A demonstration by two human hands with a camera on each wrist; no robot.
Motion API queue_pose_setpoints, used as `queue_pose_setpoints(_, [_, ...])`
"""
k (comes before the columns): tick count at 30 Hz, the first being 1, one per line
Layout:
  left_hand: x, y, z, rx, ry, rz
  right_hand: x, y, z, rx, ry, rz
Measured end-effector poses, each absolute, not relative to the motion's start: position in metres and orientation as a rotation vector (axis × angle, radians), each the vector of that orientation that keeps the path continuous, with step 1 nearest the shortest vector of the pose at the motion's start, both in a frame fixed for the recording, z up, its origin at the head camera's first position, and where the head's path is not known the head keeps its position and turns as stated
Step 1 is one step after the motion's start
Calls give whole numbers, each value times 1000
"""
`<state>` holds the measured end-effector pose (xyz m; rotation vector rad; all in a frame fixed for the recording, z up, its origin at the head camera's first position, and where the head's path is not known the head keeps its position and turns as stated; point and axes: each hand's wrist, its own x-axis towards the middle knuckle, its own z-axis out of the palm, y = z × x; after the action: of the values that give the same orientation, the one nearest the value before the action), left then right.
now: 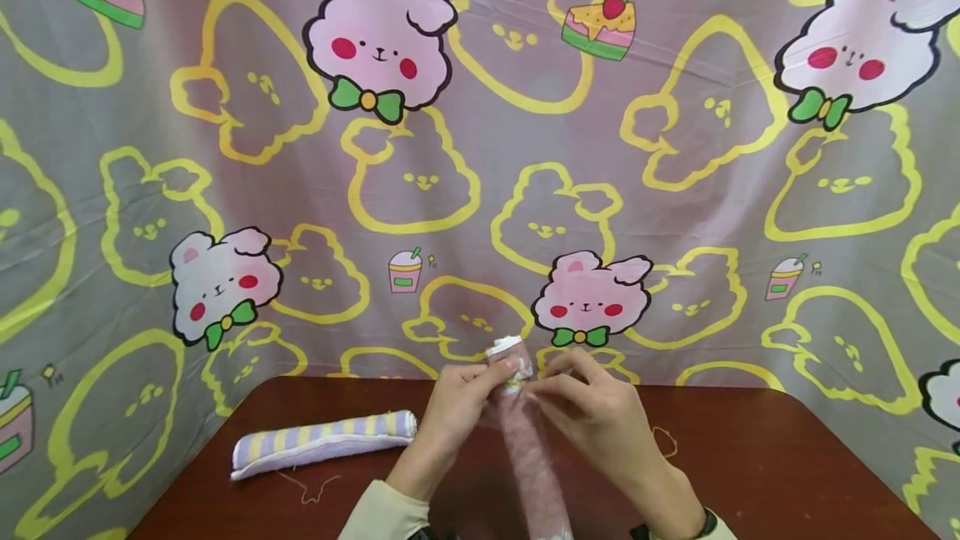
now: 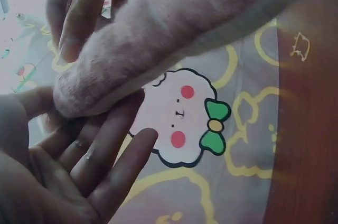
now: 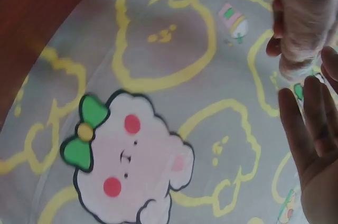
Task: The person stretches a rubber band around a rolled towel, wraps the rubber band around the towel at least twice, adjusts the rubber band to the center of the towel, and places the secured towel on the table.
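A rolled pink towel (image 1: 534, 465) with a white end stands out lengthwise in front of me, its near end cut off at the bottom of the head view. My left hand (image 1: 459, 394) grips the roll near its far end, thumb on top; in the left wrist view its other fingers spread below the towel (image 2: 174, 20). My right hand (image 1: 600, 407) is at the roll's right side, thumb and index fingertips close together by a yellowish mark. I cannot tell whether they pinch a thin string there. The right wrist view catches the right fingers (image 3: 311, 129) just under the roll's end.
On the brown table (image 1: 750, 457), a second rolled towel (image 1: 322, 444), striped purple and yellow, lies at the left. A thin loose string (image 1: 309, 497) lies before it, and another string (image 1: 666, 442) at the right. A cartoon-print cloth (image 1: 480, 148) hangs behind the table.
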<state>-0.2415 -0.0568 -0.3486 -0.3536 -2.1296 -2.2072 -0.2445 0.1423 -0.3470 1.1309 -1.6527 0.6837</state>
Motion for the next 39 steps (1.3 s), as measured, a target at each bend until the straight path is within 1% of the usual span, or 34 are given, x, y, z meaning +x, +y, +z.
queue_pose_setpoints(6, [-236,-56,-341,-443,-2149,-2218,-240,142,-343,1156,-1747,817])
queue_pose_setpoints(13, [-232,-58,-335,-474,-2155,-2220,-241,140,-341,1203,-1740,833])
queue_pose_setpoints(16, [-231,-58,-335,-456,-2165,-2188,-238,138,-342,1175,-1771,837])
queue_pose_setpoints(21, [-230,-53,-339,-412,-2094,-2155,-232,136,-343,1053,-1885,848])
queue_pose_setpoints(25, [-229,-49,-343,-358,-2096,-1955,-229,135,-344,995,-1969,813])
queue_pose_setpoints(30, [-227,-47,-343,-291,-2138,-1748,-226,134,-344,1001,-2065,808])
queue_pose_setpoints(39, [-228,-46,-346,-281,-2142,-1714,-228,135,-347,1093,-2121,826])
